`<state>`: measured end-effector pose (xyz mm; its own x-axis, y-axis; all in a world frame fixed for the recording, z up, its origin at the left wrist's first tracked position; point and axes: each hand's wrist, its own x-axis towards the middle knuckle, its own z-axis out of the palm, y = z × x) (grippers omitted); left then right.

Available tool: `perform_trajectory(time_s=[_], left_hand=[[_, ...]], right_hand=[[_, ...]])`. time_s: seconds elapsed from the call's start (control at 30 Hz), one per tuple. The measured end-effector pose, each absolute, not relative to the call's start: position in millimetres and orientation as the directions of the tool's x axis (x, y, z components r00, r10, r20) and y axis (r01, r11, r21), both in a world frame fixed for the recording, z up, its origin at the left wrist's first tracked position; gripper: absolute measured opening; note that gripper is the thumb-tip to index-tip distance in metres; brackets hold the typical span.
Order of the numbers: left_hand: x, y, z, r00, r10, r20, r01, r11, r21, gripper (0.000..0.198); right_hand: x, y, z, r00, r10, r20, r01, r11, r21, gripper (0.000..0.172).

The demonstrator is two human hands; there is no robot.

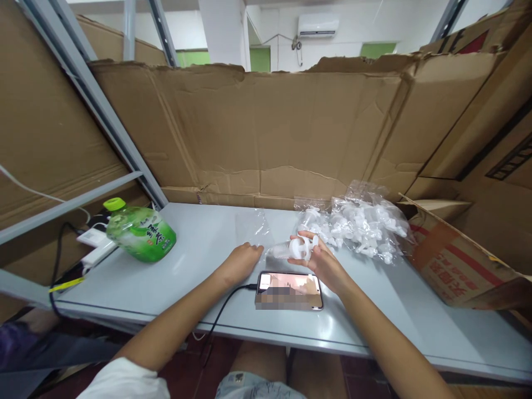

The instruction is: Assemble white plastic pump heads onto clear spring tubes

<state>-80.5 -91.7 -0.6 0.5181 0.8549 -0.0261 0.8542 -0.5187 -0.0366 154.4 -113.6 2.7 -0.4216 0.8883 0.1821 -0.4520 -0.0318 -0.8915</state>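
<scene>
My right hand [322,260] grips a syringe [297,249] by its white plunger end. The clear barrel lies nearly level and points left toward my other hand. My left hand [248,259] is closed near the barrel's tip; whatever is in its fingers is hidden. Just beyond it a thin clear plastic bag [252,224] lies on the table, close to the knuckles. Below the two hands rests a phone [290,291], its screen lit and a black cable [226,305] plugged into its left end. Bags of white plastic parts [366,224] lie beyond my right hand.
A large green-tea bottle [143,230] lies tilted at the left, beside white power strips [97,249]. On the right stands a cardboard box [461,260]. Tall cardboard sheets [282,127] wall off the back of the grey table [183,299]. A metal shelf post [112,116] rises at left.
</scene>
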Motion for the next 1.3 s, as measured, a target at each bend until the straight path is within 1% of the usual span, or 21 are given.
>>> perform_trajectory(time_s=[0.07, 0.13, 0.2, 0.3, 0.37, 0.43, 0.53, 0.63, 0.7, 0.77, 0.93, 1.0, 1.07, 1.13, 1.3], left_hand=[[-79, -93, 0, 0.497, 0.868, -0.012, 0.865, -0.497, -0.073, 0.026], [-80, -94, 0, 0.504, 0.864, 0.004, 0.863, -0.503, -0.052, 0.021], [-83, -93, 1, 0.542, 0.84, -0.002, 0.84, -0.542, 0.01, 0.016], [-92, -90, 1, 0.599, 0.801, 0.001, 0.796, -0.596, 0.105, 0.019], [-98, -88, -1, 0.594, 0.804, 0.018, 0.792, -0.589, 0.161, 0.02], [-101, -87, -4, 0.56, 0.828, 0.021, 0.809, -0.552, 0.199, 0.017], [-103, -89, -8, 0.515, 0.857, 0.024, 0.839, -0.51, 0.188, 0.013], [-102, -92, -11, 0.518, 0.853, 0.06, 0.841, -0.521, 0.144, 0.015], [-102, -92, -12, 0.522, 0.849, 0.081, 0.835, -0.528, 0.153, 0.016], [-104, -91, -12, 0.517, 0.851, 0.098, 0.826, -0.525, 0.205, 0.018], [-113, -83, -14, 0.472, 0.872, 0.132, 0.774, -0.481, 0.411, 0.023], [-117, -80, -15, 0.437, 0.891, 0.121, 0.756, -0.437, 0.488, 0.025], [-119, -78, -16, 0.401, 0.911, 0.098, 0.749, -0.388, 0.537, 0.025], [-118, -79, -16, 0.375, 0.923, 0.086, 0.763, -0.36, 0.537, 0.026], [-103, -87, -14, 0.354, 0.918, 0.181, 0.822, -0.397, 0.408, 0.02]], right_hand=[[155, -115, 4, -0.437, 0.877, 0.2, -0.456, -0.024, -0.89, 0.042], [156, -116, 5, -0.47, 0.859, 0.204, -0.441, -0.029, -0.897, 0.043], [158, -117, 5, -0.506, 0.841, 0.193, -0.378, -0.015, -0.926, 0.044], [160, -118, 5, -0.535, 0.826, 0.179, -0.218, 0.07, -0.974, 0.041], [162, -118, 6, -0.537, 0.823, 0.185, -0.145, 0.126, -0.981, 0.041], [163, -118, 7, -0.529, 0.826, 0.195, -0.114, 0.158, -0.981, 0.04], [165, -117, 10, -0.512, 0.834, 0.205, -0.082, 0.19, -0.978, 0.039], [165, -118, 13, -0.498, 0.841, 0.211, -0.044, 0.218, -0.975, 0.039], [166, -118, 14, -0.501, 0.841, 0.203, -0.028, 0.218, -0.975, 0.04], [167, -118, 15, -0.506, 0.841, 0.192, -0.015, 0.214, -0.977, 0.041], [169, -116, 16, -0.492, 0.85, 0.187, 0.061, 0.248, -0.967, 0.042], [169, -116, 17, -0.486, 0.854, 0.186, 0.086, 0.259, -0.962, 0.041], [170, -116, 17, -0.482, 0.857, 0.184, 0.097, 0.26, -0.961, 0.04], [170, -115, 17, -0.482, 0.856, 0.187, 0.098, 0.265, -0.959, 0.039], [168, -116, 13, -0.564, 0.789, 0.243, 0.03, 0.314, -0.949, 0.036]])
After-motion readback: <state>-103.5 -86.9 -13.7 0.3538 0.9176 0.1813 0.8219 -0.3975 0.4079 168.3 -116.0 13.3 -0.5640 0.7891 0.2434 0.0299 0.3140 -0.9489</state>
